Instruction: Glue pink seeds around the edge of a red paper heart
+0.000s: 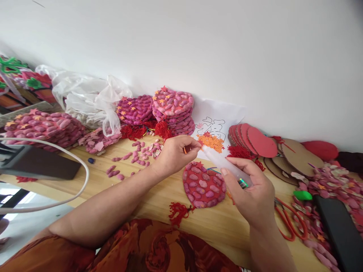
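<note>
Head view: L hand (181, 151) has thumb & index pinched tight at the tips, seemingly on a small red piece (201, 143), prob. a star, tho too tiny to be sure. R hand (255, 190) is wrapped round a translucent bottle (217, 160), prob. glue, tilted so its nozzle (205, 148) is right at the L fingertips; can't tell if it's actually touching. Hands are apart, bridged only by that tip. Peanut-shell plaque (204, 189) lies flat on the wooden table (154, 207) just below them, btw the forearms, w/ its red tassel (179, 213) toward the person. Star pile (211, 141), orange & red, sits behind on the white sheet (232, 109). To do this dab well, I'd say: grip the piece by its edge so a face stays free for glue, nozzle to the centre, light squeeze, one small dot; too much would prob. ooze past the points & stick to skin. Hold R wrist steady, ease pressure before lifting the tip, else a string could trail onto the plaque or the pile. Working slightly off to the side of both would be safer, esp. w/ loose stars so near. Red-handled pliers or scissors (292, 223) lie by the R forearm, so mind the elbow.
</note>
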Demonstrator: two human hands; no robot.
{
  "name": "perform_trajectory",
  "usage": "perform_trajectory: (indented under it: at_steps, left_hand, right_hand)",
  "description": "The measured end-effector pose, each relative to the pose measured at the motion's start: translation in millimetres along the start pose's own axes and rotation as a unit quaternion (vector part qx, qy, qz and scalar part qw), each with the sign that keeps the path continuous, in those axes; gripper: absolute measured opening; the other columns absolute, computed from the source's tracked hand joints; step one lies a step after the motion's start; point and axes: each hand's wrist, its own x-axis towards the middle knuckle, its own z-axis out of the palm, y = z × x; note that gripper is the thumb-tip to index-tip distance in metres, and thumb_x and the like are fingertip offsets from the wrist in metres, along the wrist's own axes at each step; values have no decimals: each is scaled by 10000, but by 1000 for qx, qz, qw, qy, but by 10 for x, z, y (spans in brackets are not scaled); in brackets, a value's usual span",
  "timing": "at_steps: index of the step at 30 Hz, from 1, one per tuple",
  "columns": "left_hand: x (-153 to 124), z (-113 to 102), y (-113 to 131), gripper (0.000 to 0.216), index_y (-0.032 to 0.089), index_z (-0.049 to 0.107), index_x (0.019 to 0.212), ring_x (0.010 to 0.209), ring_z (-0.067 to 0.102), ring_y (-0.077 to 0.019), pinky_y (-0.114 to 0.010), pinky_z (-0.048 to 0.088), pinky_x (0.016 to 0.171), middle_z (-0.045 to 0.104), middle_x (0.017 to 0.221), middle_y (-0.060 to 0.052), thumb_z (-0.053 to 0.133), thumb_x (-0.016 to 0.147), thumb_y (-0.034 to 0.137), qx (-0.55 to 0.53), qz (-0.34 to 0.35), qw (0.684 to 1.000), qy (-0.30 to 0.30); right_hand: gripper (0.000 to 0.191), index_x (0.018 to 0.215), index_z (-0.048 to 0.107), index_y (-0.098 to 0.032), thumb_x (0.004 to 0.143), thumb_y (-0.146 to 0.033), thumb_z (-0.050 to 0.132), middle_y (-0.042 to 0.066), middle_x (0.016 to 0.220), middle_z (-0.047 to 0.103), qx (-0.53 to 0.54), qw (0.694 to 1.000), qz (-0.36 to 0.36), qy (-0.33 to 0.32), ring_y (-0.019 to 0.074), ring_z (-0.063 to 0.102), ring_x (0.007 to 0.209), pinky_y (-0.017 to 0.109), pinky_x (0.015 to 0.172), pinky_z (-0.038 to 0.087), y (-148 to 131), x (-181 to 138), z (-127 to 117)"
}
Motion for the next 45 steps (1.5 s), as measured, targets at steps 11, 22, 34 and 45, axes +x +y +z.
perform_trajectory:
  at_steps: [11,22,34,45]
  left_hand:
    - [66,-22,-17,247,150,738,822,613,579,-86,-205,439,583,725,763,-17,811,764,378,-275,-210,934,-93]
    - [51,-21,-29,263,138,723,826,551,546,-58,-188,419,539,690,726,6,821,764,375,-319,-218,913,-132]
    - [-36,26,-97,88,165,739,993,848,686,-130,-241,568,784,752,936,-53,671,949,129,81,345,935,9]
    - [-70,-37,-101,221,200,651,1216,906,675,-167,-309,586,819,727,1019,-66,621,999,172,148,465,873,-18]
  right_hand:
    - [267,954,756,-214,835,-452,758,38,883,679,470,864,177,-25,101,528,547,233,434,379,34,176,-73]
    - [315,1068,783,-316,763,-328,864,7,1116,713,562,782,262,-68,186,711,951,245,610,572,64,107,-26]
    - [303,735,649,-215,748,-429,862,-3,739,577,526,792,276,-143,186,646,815,286,676,575,12,90,91]
    - [315,737,701,-186,685,-435,886,7,639,569,448,834,273,-171,145,538,601,262,515,441,57,96,152]
